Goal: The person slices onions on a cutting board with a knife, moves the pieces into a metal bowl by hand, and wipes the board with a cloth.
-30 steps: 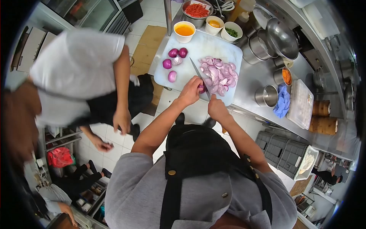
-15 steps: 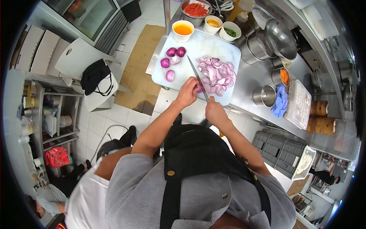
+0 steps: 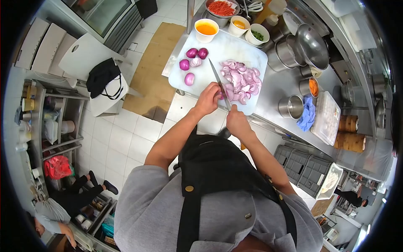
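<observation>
My right hand (image 3: 237,122) grips the handle of a long kitchen knife (image 3: 218,80), whose blade points away from me over the white cutting board (image 3: 226,46). On the blade's left side, the curled fingers of my left hand (image 3: 208,99) hold a piece of red onion (image 3: 221,95), mostly hidden by them. Sliced red onion (image 3: 241,82) lies in a loose heap right of the knife. Several peeled red onions (image 3: 189,79) sit at the board's left.
Beyond the board stand a cup of orange liquid (image 3: 206,29), a cup of chopped greens (image 3: 257,34) and a bowl of orange-red shreds (image 3: 221,8). Right of it are a metal pot (image 3: 291,106), a blue cloth (image 3: 307,113) and a lidded plastic box (image 3: 326,117). A person (image 3: 63,206) is at lower left.
A person in white close on my left has gone from view. My view has shifted slightly; my hands, the knife and the onions keep nearly the same places on the board.
</observation>
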`<action>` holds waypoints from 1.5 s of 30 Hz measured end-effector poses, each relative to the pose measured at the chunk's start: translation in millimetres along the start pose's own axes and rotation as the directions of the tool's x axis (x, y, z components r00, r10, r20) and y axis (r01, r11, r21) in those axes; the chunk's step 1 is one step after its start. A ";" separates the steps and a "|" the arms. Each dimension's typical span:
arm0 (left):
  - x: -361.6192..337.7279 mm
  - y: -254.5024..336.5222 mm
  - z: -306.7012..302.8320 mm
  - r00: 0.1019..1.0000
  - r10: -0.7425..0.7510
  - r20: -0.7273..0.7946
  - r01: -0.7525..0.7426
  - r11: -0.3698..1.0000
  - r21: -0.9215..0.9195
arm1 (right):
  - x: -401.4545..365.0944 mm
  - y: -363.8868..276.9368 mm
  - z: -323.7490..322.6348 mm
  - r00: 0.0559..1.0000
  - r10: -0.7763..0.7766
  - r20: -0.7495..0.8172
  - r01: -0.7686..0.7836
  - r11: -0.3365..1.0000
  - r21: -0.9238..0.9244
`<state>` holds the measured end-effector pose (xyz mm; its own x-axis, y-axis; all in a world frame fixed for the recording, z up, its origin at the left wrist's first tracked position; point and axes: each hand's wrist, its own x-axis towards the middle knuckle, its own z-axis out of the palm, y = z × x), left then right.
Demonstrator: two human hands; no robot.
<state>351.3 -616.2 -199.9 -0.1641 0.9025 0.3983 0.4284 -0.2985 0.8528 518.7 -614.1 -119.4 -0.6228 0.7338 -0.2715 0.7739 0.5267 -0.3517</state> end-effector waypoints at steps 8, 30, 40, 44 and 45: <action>0.7 -2.8 2.1 0.998 0.051 -0.036 -0.050 0.999 0.010 | 29.1 15.3 30.9 0.996 0.062 -0.064 -0.057 0.995 0.078; -1.3 -4.0 2.7 0.998 0.049 -0.047 -0.048 0.999 0.015 | 16.6 1.7 18.5 0.992 0.053 -0.117 -0.039 0.992 0.121; 10.4 5.6 20.2 0.988 0.071 -0.134 -0.048 0.984 0.169 | 41.4 40.5 9.3 0.984 0.090 -0.154 -0.066 0.986 0.154; 37.5 51.8 31.6 0.992 0.120 0.029 -0.120 0.877 0.466 | 37.8 60.2 -42.0 0.965 0.094 -0.245 -0.105 0.994 -0.029; 44.1 64.5 35.0 0.974 0.149 0.173 -0.221 0.806 0.550 | 37.6 62.5 -47.5 0.960 0.106 -0.261 -0.114 0.993 -0.016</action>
<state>402.8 -584.8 -139.1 0.0580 0.8880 0.4562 0.8699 -0.2691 0.4133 549.1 -533.2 -109.0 -0.4856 0.8718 -0.0639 0.8416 0.4465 -0.3040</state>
